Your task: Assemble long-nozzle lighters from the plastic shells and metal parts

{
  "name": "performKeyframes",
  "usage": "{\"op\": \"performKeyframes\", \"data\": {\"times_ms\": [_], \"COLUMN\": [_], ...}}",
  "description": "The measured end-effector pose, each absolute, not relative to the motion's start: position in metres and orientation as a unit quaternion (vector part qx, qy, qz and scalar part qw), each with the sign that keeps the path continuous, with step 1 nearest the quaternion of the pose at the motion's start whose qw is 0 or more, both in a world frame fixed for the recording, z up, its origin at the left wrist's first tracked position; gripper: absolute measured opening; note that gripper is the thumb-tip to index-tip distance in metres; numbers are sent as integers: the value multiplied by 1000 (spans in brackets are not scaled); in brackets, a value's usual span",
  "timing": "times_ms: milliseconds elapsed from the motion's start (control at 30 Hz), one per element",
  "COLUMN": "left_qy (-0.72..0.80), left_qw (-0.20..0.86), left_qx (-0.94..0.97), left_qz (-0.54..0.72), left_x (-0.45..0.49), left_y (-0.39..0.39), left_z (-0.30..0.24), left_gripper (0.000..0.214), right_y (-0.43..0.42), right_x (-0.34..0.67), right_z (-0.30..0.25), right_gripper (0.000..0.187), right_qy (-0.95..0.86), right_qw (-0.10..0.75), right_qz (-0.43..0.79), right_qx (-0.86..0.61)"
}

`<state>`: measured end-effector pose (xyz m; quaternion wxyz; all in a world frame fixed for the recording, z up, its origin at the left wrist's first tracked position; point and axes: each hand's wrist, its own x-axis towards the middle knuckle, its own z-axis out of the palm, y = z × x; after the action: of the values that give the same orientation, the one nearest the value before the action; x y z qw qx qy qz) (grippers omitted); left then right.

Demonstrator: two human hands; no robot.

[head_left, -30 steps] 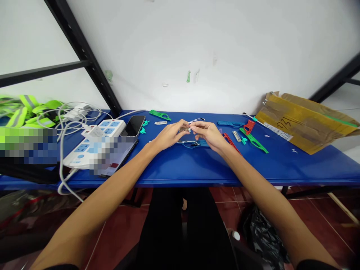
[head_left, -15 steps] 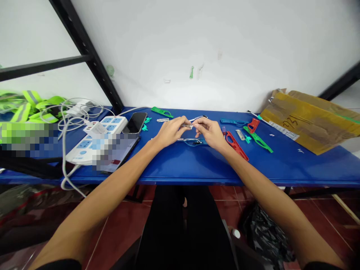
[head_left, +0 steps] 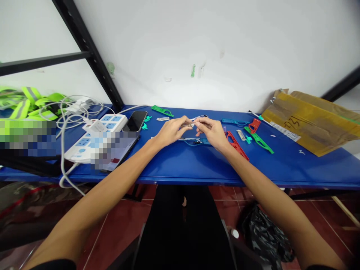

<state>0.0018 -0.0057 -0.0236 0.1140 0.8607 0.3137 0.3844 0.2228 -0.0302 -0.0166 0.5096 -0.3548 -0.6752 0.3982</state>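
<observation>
My left hand (head_left: 171, 132) and my right hand (head_left: 212, 131) meet over the middle of the blue table (head_left: 197, 167). Both pinch a small silver metal part (head_left: 192, 125) between their fingertips, a little above the table top. Right under the hands lies a blue plastic piece with a dark wire loop (head_left: 195, 141). A red plastic handle (head_left: 236, 144) lies just right of my right hand.
Green (head_left: 260, 141), red (head_left: 254, 125) and blue (head_left: 233, 121) plastic pieces lie at the right, a green one (head_left: 162, 110) at the back. A phone (head_left: 135, 120) and a white power strip (head_left: 92, 135) with cables sit left. A cardboard box (head_left: 312, 122) lies far right.
The hands have stayed together on the small metal part, shifting slightly right and up in view as the camera moved. The fingers have turned a little around the part.
</observation>
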Motion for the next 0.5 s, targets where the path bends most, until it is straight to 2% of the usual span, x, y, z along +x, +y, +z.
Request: {"op": "performKeyframes", "data": {"times_ms": [233, 333, 433, 500], "left_qy": [352, 418, 448, 429], "left_qw": [183, 112, 11, -22], "left_qx": [803, 800, 828, 849], "left_qz": [444, 416, 336, 308], "left_x": [8, 20, 40, 54], "left_y": [1, -3, -8, -8], "left_z": [-29, -19, -4, 3], "left_gripper": [31, 25, 18, 20], "right_y": [-29, -31, -29, -20], "right_x": [215, 210, 210, 217], "right_z": [-19, -24, -23, -19], "right_gripper": [66, 60, 54, 51], "right_qy": [-636, -652, -642, -634], "right_qw": [536, 514, 555, 588], "right_qz": [412, 384, 329, 281], "right_qx": [-373, -404, -415, -416]}}
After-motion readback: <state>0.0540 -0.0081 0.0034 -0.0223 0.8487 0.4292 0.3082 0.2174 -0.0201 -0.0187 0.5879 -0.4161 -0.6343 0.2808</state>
